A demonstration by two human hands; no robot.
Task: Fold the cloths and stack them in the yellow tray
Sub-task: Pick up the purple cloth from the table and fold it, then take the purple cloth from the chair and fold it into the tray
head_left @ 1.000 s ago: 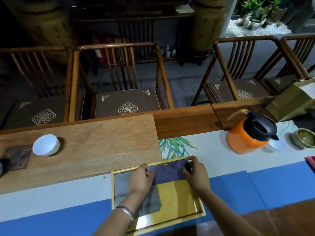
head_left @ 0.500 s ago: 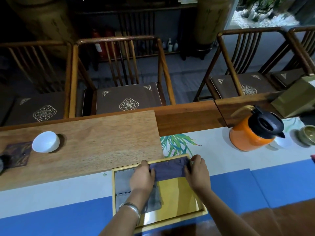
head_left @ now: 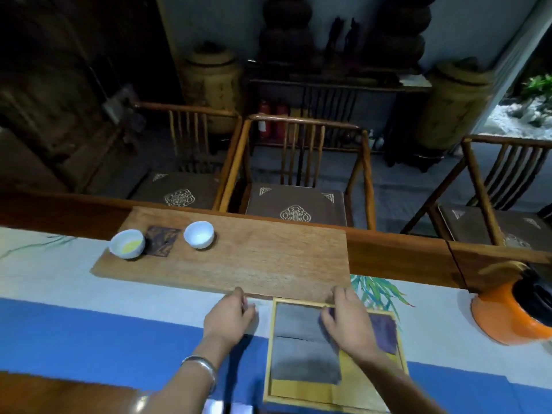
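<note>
In the yellow tray [head_left: 370,386] a grey cloth [head_left: 301,348] and a purple cloth [head_left: 383,331] lie folded. Your right hand [head_left: 348,324] rests over them, fingers loosely bent, grip unclear; your left hand [head_left: 228,318] hovers empty, loosely curled. Square the edges before stacking.

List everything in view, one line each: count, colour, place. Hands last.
yellow tray: 1, yellow, near edge of the table, right of centre
grey cloths: 2, grey, left part of the tray, one behind the other
purple cloth: 1, purple, far right of the tray
wooden board: 1, brown, behind the tray
white cups: 2, white, left end of the board
dark coaster: 1, dark, between the cups
orange jug: 1, orange with black top, far right
chairs: 3, wooden, beyond the table
left hand: on the table, left of the tray
right hand: over the tray, between the grey and purple cloths
</note>
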